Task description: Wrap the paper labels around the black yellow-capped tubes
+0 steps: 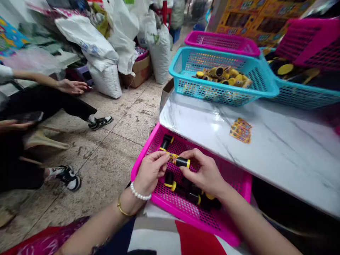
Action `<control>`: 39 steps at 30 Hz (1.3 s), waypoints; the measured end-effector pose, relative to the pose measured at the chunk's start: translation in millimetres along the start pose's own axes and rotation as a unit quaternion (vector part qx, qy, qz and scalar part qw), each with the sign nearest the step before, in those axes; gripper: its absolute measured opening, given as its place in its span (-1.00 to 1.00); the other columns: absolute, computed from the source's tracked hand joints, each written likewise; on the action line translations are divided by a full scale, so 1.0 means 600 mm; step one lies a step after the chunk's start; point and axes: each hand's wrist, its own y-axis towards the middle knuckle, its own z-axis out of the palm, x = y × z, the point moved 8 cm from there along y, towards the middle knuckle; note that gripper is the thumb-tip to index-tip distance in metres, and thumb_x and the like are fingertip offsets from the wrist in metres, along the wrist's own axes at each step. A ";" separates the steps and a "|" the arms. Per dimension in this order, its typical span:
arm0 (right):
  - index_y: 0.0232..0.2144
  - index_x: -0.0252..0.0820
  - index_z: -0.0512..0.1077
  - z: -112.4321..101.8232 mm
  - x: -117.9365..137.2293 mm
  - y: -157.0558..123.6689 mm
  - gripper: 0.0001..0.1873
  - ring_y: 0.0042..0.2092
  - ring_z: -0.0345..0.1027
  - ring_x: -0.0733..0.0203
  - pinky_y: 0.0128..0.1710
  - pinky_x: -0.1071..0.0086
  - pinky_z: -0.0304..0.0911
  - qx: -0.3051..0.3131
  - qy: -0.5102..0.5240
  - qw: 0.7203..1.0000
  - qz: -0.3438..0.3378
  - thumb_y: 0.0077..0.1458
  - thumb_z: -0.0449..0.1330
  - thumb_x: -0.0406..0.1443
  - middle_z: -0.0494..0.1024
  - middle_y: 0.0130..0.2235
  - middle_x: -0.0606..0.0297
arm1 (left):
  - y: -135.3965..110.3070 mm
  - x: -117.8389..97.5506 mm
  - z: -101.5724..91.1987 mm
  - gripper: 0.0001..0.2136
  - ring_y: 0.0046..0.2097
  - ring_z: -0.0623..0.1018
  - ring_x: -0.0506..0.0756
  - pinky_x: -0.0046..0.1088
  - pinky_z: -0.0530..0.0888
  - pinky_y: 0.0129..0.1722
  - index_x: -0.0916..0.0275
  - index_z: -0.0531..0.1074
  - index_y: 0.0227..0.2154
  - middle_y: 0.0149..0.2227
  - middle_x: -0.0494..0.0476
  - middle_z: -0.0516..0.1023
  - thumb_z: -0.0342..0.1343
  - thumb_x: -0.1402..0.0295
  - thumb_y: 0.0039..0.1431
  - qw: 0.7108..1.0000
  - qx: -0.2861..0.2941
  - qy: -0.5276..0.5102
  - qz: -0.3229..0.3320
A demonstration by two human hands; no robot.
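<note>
Over the pink basket (245, 191), my right hand (203, 170) grips a short black tube with a yellow rim (182, 162) between thumb and fingers. My left hand (151, 168), with its fingers pinched, holds one end of a small printed yellow-orange sticker (173, 158). The sticker's other end meets the tube; how far it is stuck on I cannot tell. Several similar black tubes with yellow ends (193, 197) lie in the basket below, partly hidden by my right hand and forearm. Another such tube (166, 142) rests near the basket's far left corner.
On the white marbled table (199, 117) lie more printed stickers (241, 130). Behind them stands a blue basket (225, 92) holding yellow patterned tubes (231, 75). Another blue basket (305, 94) is at the right. A seated person (47, 95) is at the left, near white sacks (103, 76).
</note>
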 end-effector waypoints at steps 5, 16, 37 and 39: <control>-0.21 -0.12 0.34 -0.017 0.014 -0.004 -0.75 -0.14 0.44 0.18 -0.10 0.26 0.37 -0.029 0.029 0.998 -0.041 0.01 0.21 -0.40 0.51 -0.16 0.26 | 0.005 0.016 0.003 -0.74 -0.72 0.12 -0.19 -0.71 -0.05 -0.78 0.35 0.44 -0.34 -0.69 -0.14 0.28 0.32 0.29 -0.01 0.997 0.046 -0.032 -0.057; -0.29 -0.13 0.29 -0.014 0.022 -0.004 -0.74 -0.10 0.47 0.16 -0.10 0.25 0.36 -0.002 0.012 0.998 -0.054 -0.06 0.22 -0.44 0.54 -0.08 0.21 | 0.010 0.023 0.000 -0.71 -0.74 0.19 -0.18 -0.72 -0.04 -0.83 0.30 0.38 -0.33 -0.60 -0.12 0.39 0.35 0.31 -0.05 0.996 0.046 -0.042 -0.064; -0.03 -0.09 0.42 -0.027 0.042 -0.007 -0.60 -0.15 0.43 0.19 -0.13 0.29 0.38 -0.051 -0.020 0.990 -0.134 0.05 0.31 -0.36 0.53 -0.19 0.24 | -0.006 -0.009 0.044 -0.67 -0.45 0.43 -0.07 -0.56 0.35 -0.46 0.28 0.46 -0.15 -0.40 0.03 0.49 0.28 0.23 0.07 0.981 0.105 0.159 0.030; -0.10 -0.10 0.46 -0.031 0.046 -0.010 -0.68 -0.14 0.44 0.18 -0.12 0.29 0.39 -0.065 -0.021 0.986 -0.152 0.06 0.30 -0.39 0.55 -0.18 0.23 | -0.007 -0.004 0.041 -0.64 -0.46 0.45 -0.04 -0.55 0.34 -0.50 0.27 0.42 -0.10 -0.39 0.05 0.49 0.24 0.19 0.10 0.984 0.111 0.136 0.001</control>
